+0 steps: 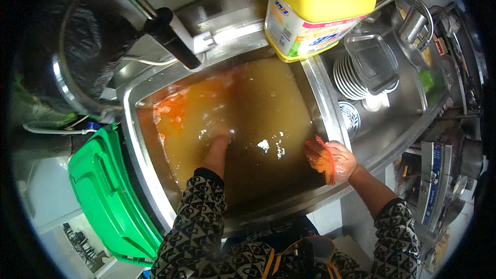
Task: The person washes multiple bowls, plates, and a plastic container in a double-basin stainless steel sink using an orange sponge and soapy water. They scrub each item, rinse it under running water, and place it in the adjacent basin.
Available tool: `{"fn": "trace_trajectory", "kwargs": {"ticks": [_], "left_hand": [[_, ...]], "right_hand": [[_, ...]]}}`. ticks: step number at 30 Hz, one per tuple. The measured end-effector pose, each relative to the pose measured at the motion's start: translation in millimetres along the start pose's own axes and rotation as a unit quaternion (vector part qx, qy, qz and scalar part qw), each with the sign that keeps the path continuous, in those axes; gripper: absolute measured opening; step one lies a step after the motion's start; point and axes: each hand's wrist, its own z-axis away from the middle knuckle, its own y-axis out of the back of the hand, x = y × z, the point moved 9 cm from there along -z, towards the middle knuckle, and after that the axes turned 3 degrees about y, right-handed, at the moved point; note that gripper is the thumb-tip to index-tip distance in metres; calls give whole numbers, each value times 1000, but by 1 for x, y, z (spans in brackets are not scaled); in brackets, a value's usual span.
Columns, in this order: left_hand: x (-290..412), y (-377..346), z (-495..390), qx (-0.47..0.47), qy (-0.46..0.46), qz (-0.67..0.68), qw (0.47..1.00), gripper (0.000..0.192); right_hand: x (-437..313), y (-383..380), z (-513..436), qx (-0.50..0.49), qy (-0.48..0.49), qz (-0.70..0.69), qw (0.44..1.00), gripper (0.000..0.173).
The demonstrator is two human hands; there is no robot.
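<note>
Before me is a stainless steel sink basin (327, 102) full of murky brown water (267, 97). An orange-red oily film (172, 110) floats at its left side. My left hand (221, 136) is sunk in the water past the wrist, so its fingers and anything in them are hidden. At the basin's right front corner, my right hand (341, 161) grips a red-rimmed shallow item (321, 158), possibly a small strainer, tilted on edge over the water. Its inner face looks orange and textured; the exact kind is unclear.
A large yellow detergent jug (321, 11) stands on the basin's back right rim. In the right basin are stacked white plates (347, 75), a clear plastic container (372, 62) and a blue-patterned bowl (349, 118). A curved faucet (170, 35) reaches over from the left, above a green bin lid (104, 190).
</note>
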Motion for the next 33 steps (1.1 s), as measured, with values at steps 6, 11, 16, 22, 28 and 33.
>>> {"fn": "trace_trajectory", "kwargs": {"ticks": [6,11,16,22,28,33], "left_hand": [[37,101,59,102,-132,-104,980,60],[53,203,101,168,-203,-95,960,75],[74,293,166,311,-229,-112,916,75],[40,319,193,376,-93,206,899,64],[9,251,192,201,46,580,788,53],[30,231,214,167,59,634,753,54]], "right_hand": [[-3,2,-3,-8,15,32,999,36],[-5,-20,0,-84,83,296,948,35],[8,-81,32,-118,317,925,174,26],[19,-89,41,-99,293,951,4,17],[21,-108,67,-145,432,889,43,14],[15,-112,80,-166,506,839,110,15]]}}
